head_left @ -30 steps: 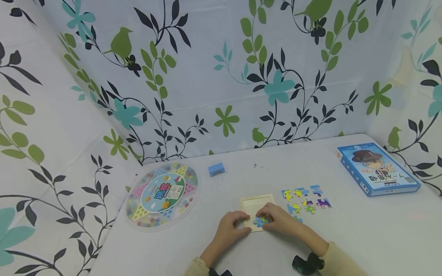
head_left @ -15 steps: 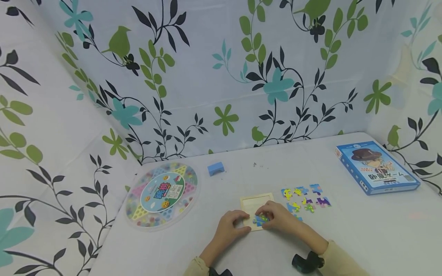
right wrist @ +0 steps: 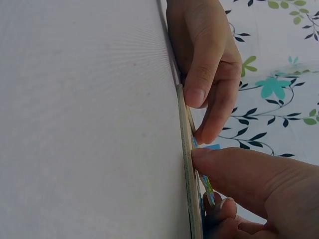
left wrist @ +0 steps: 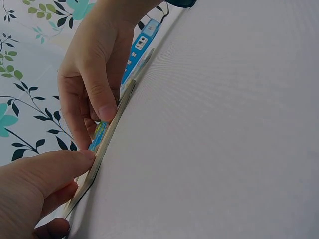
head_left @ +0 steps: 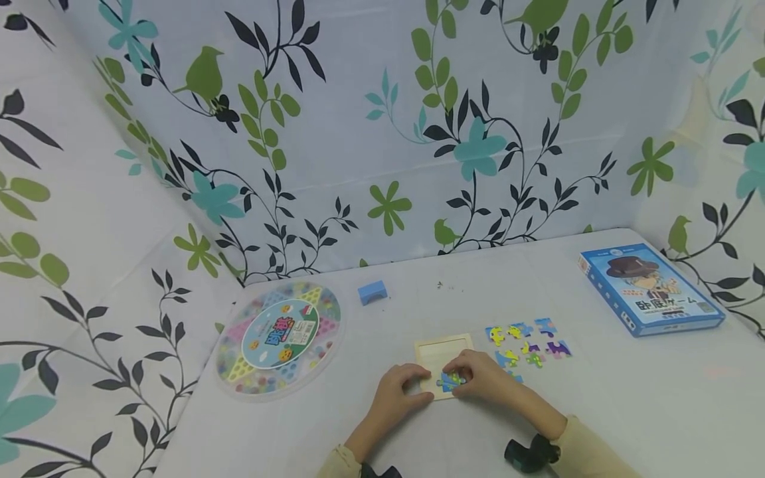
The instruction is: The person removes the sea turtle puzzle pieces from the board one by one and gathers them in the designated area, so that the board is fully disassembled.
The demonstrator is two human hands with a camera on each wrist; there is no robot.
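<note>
A small square wooden puzzle tray lies on the white table. My left hand holds its left side, thumb at the near corner and fingers along the edge. Blue-and-green jigsaw pieces sit in the tray's near part, partly covered by my right hand. In the right wrist view, that hand pinches a jigsaw piece, which stands tilted against the tray between thumb and fingers. Seen from the left wrist, the tray edge runs between both hands. Loose jigsaw pieces lie right of the tray.
At the left lies a round clear game board with coloured beads. A blue block stands behind the tray, and small dark bits lie to its right. A blue game box rests at the far right. Patterned cloth hangs behind the table.
Both hands stay at the tray. The right fingers shift slightly and the piece between them tilts, then lies lower over the tray. The head view drifts a little.
</note>
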